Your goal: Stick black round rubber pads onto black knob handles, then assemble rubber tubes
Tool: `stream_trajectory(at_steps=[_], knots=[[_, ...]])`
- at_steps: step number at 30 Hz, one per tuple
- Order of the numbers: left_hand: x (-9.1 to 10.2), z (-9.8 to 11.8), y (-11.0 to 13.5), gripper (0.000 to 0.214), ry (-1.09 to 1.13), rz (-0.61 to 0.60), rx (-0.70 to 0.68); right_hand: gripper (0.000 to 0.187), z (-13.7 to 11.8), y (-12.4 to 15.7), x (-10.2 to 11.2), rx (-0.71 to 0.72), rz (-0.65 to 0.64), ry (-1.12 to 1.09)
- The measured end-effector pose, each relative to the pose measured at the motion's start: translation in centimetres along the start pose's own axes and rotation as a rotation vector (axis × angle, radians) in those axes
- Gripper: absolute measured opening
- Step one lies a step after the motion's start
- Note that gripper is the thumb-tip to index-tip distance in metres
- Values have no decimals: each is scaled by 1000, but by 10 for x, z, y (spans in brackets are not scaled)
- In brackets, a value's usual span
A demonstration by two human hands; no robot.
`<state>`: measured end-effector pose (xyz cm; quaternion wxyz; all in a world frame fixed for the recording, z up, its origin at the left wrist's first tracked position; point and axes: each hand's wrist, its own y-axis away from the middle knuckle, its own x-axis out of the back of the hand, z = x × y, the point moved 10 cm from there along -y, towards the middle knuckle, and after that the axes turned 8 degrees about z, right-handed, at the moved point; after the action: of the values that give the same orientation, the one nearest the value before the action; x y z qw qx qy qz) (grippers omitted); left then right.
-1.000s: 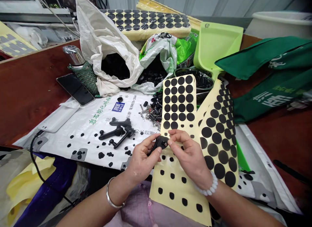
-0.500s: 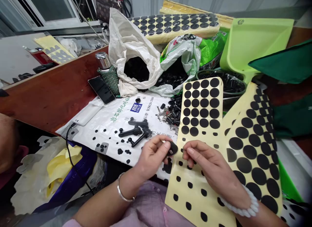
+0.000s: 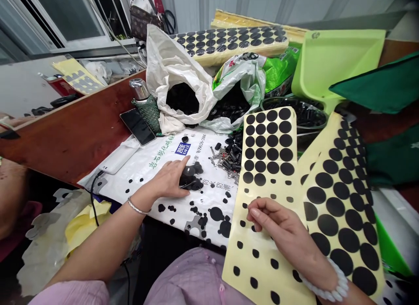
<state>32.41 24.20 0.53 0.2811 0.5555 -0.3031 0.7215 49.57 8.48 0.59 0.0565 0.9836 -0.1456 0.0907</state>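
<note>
My left hand [image 3: 170,179] reaches forward onto the white printed sack [image 3: 163,165] and lies over a small pile of black plastic parts [image 3: 191,177], fingers bent on them. My right hand [image 3: 278,228] rests on a yellow backing sheet [image 3: 262,252] of round black pads, fingers curled loosely at its middle, holding nothing that I can make out. A second yellow sheet [image 3: 340,200] with bigger black discs lies beside it on the right.
A white bag [image 3: 176,73] and a green-white bag [image 3: 242,82] of black parts stand behind. A phone [image 3: 137,126], a flask [image 3: 144,104], a green dustpan [image 3: 334,60], small metal screws [image 3: 225,158] and a stack of pad sheets [image 3: 229,38] crowd the brown table [image 3: 72,130].
My left hand left the space in front of me and carried the black part forward to the pile on the sack. My right hand stayed on the yellow sheet.
</note>
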Motion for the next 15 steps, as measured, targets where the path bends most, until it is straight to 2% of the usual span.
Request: stream_trajectory(at_steps=[4, 10, 13, 15], knots=[[3, 8, 9, 89, -9, 78, 33, 21, 6, 2, 2, -8, -9, 8], [7, -7, 17, 79, 109, 210, 213, 23, 8, 1, 1, 6, -4, 37], [23, -21, 31, 74, 316, 284, 324, 24, 14, 4, 6, -1, -1, 80], [42, -34, 57, 71, 450, 349, 411, 24, 23, 5, 13, 1, 14, 108]])
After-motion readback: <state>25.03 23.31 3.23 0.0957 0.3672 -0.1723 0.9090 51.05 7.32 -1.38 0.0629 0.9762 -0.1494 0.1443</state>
